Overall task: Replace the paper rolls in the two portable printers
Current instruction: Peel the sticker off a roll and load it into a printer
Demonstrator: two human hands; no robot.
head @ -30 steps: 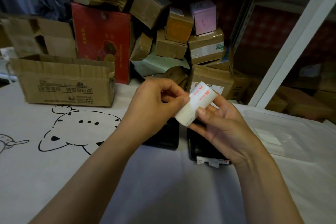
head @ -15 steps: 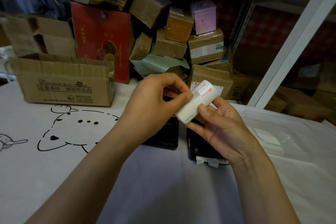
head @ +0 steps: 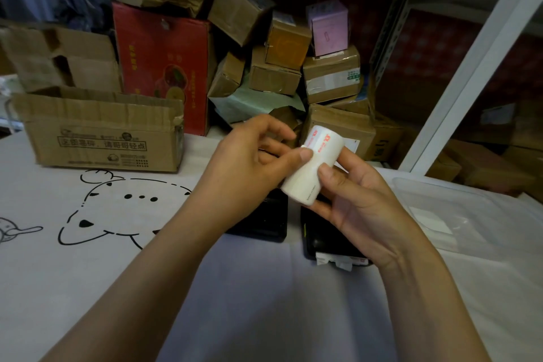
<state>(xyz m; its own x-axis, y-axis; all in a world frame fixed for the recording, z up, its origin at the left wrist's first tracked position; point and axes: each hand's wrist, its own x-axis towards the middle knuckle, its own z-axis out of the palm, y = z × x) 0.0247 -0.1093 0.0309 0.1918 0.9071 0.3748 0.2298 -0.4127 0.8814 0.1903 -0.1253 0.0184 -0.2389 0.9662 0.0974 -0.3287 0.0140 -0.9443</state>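
Apparently both hands around paper roll, above printers.

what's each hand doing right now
Left hand: pinching the paper roll near its top.
Right hand: holding the same roll.

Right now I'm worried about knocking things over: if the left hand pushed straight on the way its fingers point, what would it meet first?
Most likely the paper roll, which the left hand already touches; the right hand lies behind it.
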